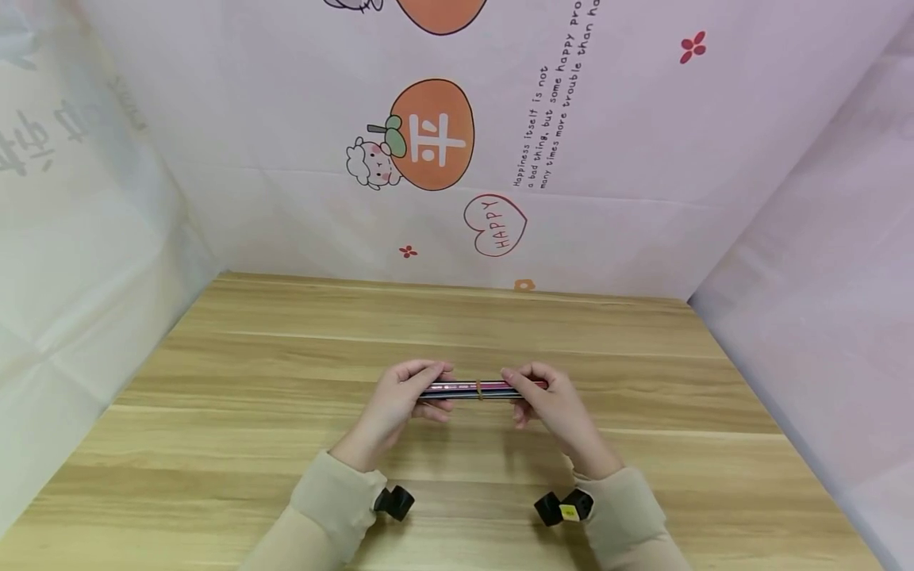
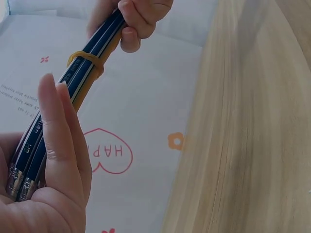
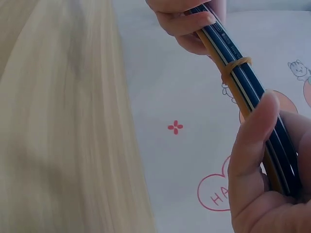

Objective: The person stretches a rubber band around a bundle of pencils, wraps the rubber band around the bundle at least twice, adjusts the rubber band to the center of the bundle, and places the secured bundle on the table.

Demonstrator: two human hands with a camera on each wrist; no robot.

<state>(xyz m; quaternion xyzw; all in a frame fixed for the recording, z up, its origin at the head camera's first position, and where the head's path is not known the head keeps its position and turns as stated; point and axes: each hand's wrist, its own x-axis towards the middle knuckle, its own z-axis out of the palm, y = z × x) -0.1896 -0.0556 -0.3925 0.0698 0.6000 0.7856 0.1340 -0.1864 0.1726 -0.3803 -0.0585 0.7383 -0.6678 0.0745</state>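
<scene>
A bundle of pencils (image 1: 464, 391) is held level between both hands, above the wooden table. Dark blue pencils with white stripes and a yellow one show in the wrist views, and a pinkish-red one in the head view. A tan rubber band (image 2: 87, 60) wraps the bundle's middle. My left hand (image 1: 400, 400) grips the left end, where metal ferrules (image 2: 18, 184) show near the palm. The right end is gripped by my right hand (image 1: 553, 400), its thumb along the pencils; in the right wrist view that end (image 3: 286, 179) runs down into the palm.
The wooden table (image 1: 457, 325) spreads around and beneath the hands. Behind it rises a white printed cloth (image 1: 607, 238) with orange drawings and lettering, and more white cloth hangs at both sides. A small black camera (image 1: 395, 503) sits at the left wrist, another (image 1: 564, 507) at the right.
</scene>
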